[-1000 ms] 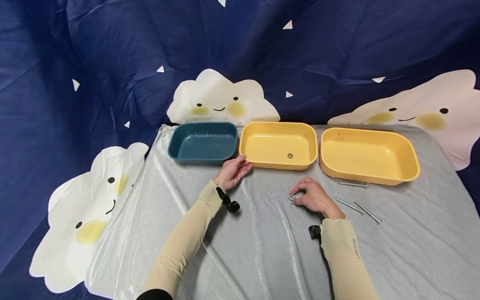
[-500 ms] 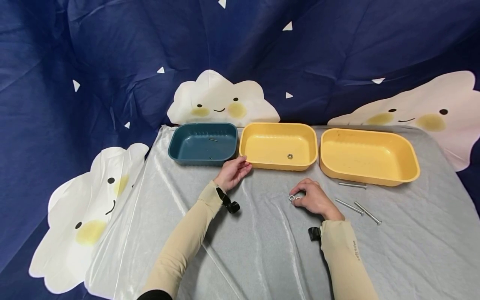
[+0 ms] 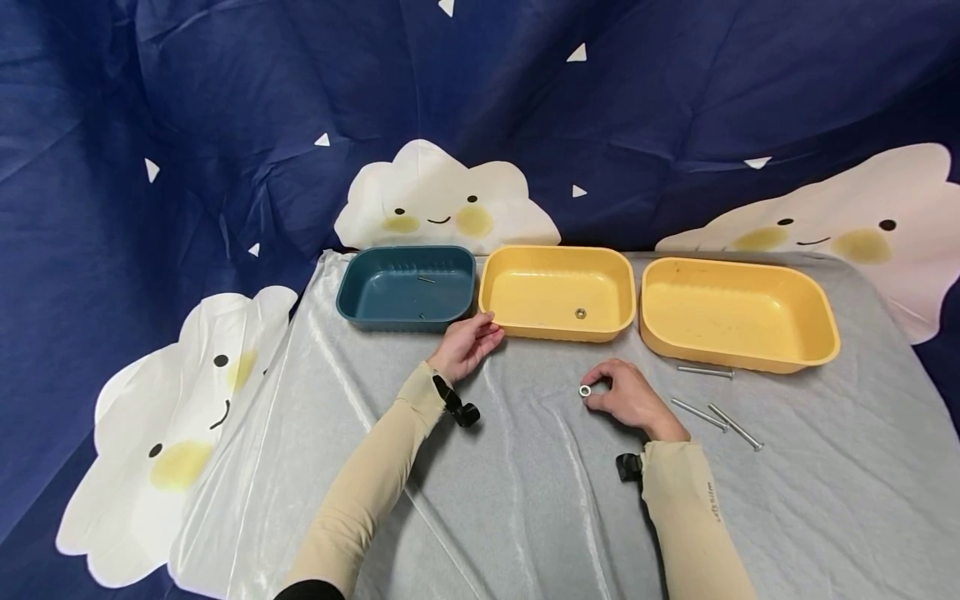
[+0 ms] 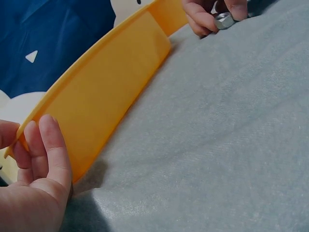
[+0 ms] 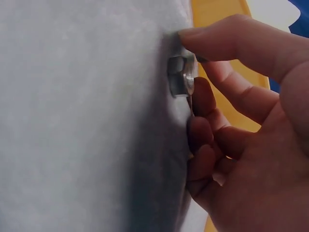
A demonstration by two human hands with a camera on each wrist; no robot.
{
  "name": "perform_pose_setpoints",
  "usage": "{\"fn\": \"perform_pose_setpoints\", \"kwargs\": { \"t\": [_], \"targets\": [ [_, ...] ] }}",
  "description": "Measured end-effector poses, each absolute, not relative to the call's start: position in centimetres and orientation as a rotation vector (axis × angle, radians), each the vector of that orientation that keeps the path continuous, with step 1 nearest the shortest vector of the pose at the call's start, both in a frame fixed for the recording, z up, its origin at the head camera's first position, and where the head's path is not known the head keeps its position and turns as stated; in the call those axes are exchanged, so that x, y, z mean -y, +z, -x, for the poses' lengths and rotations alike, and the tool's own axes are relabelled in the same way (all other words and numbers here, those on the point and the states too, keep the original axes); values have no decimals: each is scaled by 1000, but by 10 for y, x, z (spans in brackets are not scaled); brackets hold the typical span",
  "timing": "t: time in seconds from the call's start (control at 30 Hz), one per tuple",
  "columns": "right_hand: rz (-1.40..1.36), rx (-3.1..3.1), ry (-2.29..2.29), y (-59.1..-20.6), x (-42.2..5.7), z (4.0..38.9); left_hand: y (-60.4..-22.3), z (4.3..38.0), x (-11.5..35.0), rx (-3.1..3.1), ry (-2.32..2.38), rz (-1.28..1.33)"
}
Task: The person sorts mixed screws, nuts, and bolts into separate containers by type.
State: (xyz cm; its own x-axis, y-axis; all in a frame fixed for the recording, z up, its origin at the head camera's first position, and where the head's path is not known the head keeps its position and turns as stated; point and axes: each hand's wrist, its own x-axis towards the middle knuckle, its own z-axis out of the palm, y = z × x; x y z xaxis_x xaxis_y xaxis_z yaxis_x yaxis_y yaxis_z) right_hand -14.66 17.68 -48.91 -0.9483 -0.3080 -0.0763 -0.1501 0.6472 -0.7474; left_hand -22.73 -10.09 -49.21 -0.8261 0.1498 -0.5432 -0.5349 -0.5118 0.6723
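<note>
In the head view, my left hand (image 3: 467, 346) pinches the near left corner of the middle yellow bin (image 3: 517, 331), thumb over the rim and fingers against the outer wall, as the left wrist view shows. A hex nut (image 3: 581, 313) lies inside that bin. To the right, close over the grey cloth, my right hand (image 3: 628, 397) holds a silver hex nut (image 3: 585, 390) at the tips of thumb and forefinger. In the right wrist view this nut (image 5: 178, 76) sits beside the curled fingers (image 5: 200, 128), its hole hidden.
A dark teal bin (image 3: 352, 312) with small screws inside stands at left, and a larger yellow bin (image 3: 720, 352) at right. Several long bolts, one bolt (image 3: 705, 371) close against that bin, lie right of my right hand. A blue cloud-print curtain (image 3: 645, 108) hangs behind.
The right fingers have drawn up slightly with the nut; a second small ring seen under them earlier no longer shows. My left hand has stayed on the bin.
</note>
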Motion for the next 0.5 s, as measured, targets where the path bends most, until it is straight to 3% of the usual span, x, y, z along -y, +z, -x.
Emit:
{"fn": "perform_pose_setpoints", "kwargs": {
  "t": [0.5],
  "targets": [
    [288,-2605,-1256,-477,-171,152,-493,228,101,-1256,2343,614]
  ]
}}
